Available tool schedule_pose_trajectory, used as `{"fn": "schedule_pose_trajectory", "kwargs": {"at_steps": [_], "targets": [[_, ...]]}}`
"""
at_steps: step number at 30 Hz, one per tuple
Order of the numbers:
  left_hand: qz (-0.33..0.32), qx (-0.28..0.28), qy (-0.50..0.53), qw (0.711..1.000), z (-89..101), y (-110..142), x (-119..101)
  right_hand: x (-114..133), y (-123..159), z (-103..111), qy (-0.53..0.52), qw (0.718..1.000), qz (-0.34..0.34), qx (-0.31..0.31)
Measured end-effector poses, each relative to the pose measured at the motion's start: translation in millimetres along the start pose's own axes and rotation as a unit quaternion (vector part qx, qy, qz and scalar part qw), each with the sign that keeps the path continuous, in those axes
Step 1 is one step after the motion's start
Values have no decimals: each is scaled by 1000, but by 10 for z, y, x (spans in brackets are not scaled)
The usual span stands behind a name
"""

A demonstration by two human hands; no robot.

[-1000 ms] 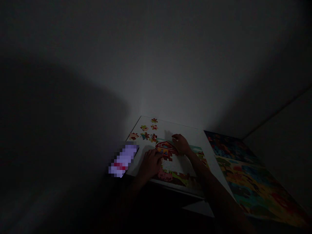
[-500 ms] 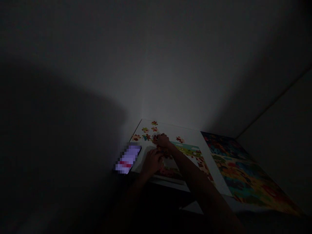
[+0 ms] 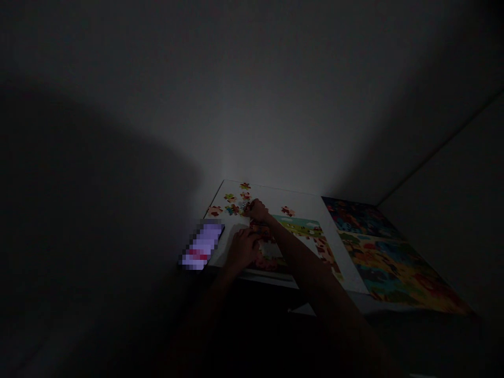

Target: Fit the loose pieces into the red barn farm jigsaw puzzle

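Cardboard puzzle board (image 3: pixel 303 205): white, lying at a slant in dim light, with your hands working over its left half.

Loose jigsaw pieces (image 3: pixel 244 185): small, printed in reds and greens, scattered along the far left of the board. One lies apart (image 3: pixel 287 211), just to the right of your right hand.

Partly built picture (image 3: pixel 303 228): green grass and pale sky, set in the board, with a ragged gap near your hands.

Red cluster of pieces (image 3: pixel 260 231): between your two hands, touching both, though too dark to read in detail.

Right hand (image 3: pixel 256 211): reaching across from the lower right, fingers curled down among the loose pieces. You cannot tell from this view whether it pinches one.

Left hand (image 3: pixel 243 249): spread and lying over the near part of the picture, fingertips reaching the red cluster, holding nothing that shows.

Step in hand: you appear to be sorting through the pieces where the loose scatter meets the built area.

Next move: this calls for a clean fingertip pinch on a single piece, with your left hand steadying the built section.

Rest: a phone with a pixelated screen (image 3: pixel 202 245) sits off the board's near left edge, a brightly coloured jigsaw picture (image 3: pixel 388 257) lies to the right, and a plain wall (image 3: pixel 275 105) rises behind.
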State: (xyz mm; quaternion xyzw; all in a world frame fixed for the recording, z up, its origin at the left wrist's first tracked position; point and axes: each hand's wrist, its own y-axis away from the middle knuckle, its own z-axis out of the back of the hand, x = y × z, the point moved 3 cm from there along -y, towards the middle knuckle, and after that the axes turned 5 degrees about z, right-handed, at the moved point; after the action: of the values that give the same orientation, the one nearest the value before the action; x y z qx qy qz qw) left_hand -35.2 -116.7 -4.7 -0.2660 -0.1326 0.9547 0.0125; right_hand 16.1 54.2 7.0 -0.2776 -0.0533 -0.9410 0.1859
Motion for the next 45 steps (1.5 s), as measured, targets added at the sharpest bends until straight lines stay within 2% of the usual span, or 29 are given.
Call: {"fn": "schedule_pose_trajectory", "kwargs": {"at_steps": [2,5,9,12,14,16,19,22,26,33,37,45], "targets": [[-1,0,0,1000,-4,-4,6,-25,0,-14,-115,993,19,-32],[-2,1,1,1000,2,-9,5,-76,-11,14,-260,963,49,-57],[-4,3,6,1000,4,-14,3,-256,47,183,-334,938,63,-60],[-2,-3,5,1000,-4,-21,6,-475,208,361,-441,893,73,-53],[-3,-7,-2,1000,-8,-24,3,-637,347,470,-479,874,62,-51],[-6,-8,-10,1000,-9,-22,-2,-778,485,559,-482,874,51,-40],[-12,-13,-13,1000,-7,-11,-2,-918,665,657,-447,892,72,-2],[-20,-18,-14,1000,-22,5,18,-990,807,708,-389,912,116,53],[-31,-26,-17,999,-55,17,54,-1049,922,721,-359,917,137,104],[-21,-10,-29,999,-31,20,36,-1139,977,670,-406,904,107,79],[-22,-3,-38,999,-9,16,19,-1203,1008,650,-407,906,99,62],[-19,0,-47,999,-20,5,39,-1156,1065,656,-406,901,114,97]]}}
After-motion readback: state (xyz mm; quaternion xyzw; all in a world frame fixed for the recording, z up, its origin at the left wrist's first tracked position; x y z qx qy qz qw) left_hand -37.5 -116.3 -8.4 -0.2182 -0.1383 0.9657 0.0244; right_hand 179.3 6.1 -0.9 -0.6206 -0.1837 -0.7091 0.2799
